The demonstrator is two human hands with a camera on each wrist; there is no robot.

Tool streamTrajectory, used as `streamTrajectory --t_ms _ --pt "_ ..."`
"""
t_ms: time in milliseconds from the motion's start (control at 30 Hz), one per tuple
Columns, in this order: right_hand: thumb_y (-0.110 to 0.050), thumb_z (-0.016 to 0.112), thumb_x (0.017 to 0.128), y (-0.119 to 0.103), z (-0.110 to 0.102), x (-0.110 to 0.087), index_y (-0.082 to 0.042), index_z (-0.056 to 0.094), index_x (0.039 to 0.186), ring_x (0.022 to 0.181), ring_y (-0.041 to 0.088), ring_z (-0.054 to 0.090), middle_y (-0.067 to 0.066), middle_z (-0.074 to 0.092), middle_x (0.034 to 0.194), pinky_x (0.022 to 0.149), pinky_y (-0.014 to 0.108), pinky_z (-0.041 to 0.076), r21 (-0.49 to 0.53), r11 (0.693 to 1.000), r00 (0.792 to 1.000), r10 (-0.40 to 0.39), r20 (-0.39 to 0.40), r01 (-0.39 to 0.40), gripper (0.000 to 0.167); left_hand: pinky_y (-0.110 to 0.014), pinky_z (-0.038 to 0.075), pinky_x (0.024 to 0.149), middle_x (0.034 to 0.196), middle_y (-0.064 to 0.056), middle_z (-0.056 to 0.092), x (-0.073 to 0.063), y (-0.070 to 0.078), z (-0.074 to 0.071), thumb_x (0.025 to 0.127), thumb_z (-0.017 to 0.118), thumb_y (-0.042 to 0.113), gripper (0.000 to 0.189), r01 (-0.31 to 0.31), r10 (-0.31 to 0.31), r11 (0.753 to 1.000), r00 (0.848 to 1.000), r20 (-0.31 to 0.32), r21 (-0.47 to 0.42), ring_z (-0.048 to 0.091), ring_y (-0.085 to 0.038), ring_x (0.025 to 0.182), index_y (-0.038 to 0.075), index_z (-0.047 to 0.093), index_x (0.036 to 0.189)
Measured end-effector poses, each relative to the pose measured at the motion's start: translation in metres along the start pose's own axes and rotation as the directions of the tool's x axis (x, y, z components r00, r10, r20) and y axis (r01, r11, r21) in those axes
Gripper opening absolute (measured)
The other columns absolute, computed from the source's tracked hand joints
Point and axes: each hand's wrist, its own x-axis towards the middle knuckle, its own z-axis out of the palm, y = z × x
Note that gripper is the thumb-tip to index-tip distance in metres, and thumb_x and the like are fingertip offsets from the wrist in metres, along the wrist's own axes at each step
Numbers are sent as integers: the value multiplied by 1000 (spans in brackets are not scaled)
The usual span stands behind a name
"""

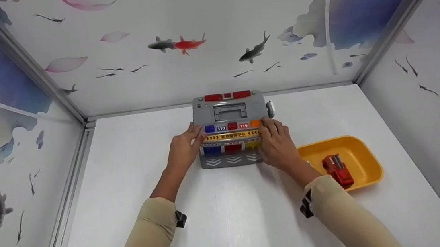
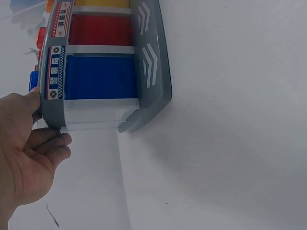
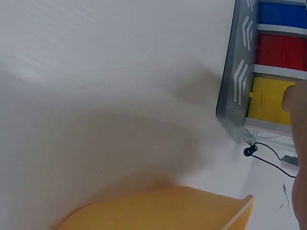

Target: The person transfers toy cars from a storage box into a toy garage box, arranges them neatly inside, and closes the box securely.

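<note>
The toy station (image 1: 231, 135) is gripped at nine o'clock by the left grip (image 1: 184, 148), at three by the right grip (image 1: 277, 143).

The box (image 1: 231, 131) is grey, with white chevrons (image 1: 233, 160) on its base. Its doors (image 2: 100, 29) are blue, red and yellow; the strip (image 1: 231, 135) is yellow with black writing and arrows. Its front lights (image 1: 232, 126) are blue, red and orange. The truck (image 1: 338, 170) is red, the tray (image 1: 362, 158) orange-yellow, the sleeves (image 1: 146, 235) beige. The table (image 1: 126, 156) is plain white; the white walls (image 1: 215, 69) carry grey and red fish, pink petals and blue-violet leaves.
</note>
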Motion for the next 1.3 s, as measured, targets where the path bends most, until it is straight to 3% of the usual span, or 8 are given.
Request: streamTrajectory --t_ms 200,400,667,1033,1300 --pt "-22 81 98 -4 -7 0 -5 46 147 145 47 38 23 38 164 118 63 39 47 998 999 -33 -27 35 63 -51 47 128 167 -15 50 1 0 0 113 60 49 54 7 -7 1000 1000 4 14 55 -35 154 16 62 157" --pt "-26 82 97 -14 -14 7 -8 44 151 146 43 40 20 43 162 118 63 40 24 994 993 -103 -59 105 68 -50 48 127 167 -13 50 0 1 1 113 61 48 54 19 -19 999 1000 -2 25 56 -35 153 18 62 157" --pt "-31 74 102 -29 -18 12 -9 47 162 148 37 47 14 52 166 120 62 42 -46 979 980 -198 -17 197 69 -51 47 127 167 -15 51 -1 0 2 114 60 47 52 14 -14 1000 1000 0 17 56 -35 153 16 62 156" --pt "-33 77 101 -44 -22 22 -13 49 164 156 32 49 7 48 173 127 66 40 -11 962 961 -271 58 272 72 -51 47 127 166 -16 51 0 1 3 113 62 45 51 12 -12 1000 1000 4 7 55 -35 153 16 64 155" --pt "-28 77 98 -48 -19 29 -9 53 162 152 32 54 9 52 170 128 63 41 47 959 959 -282 17 281 71 -51 49 126 166 -15 52 1 3 0 112 62 48 53 16 -16 1000 1000 -11 21 57 -36 152 17 64 154"
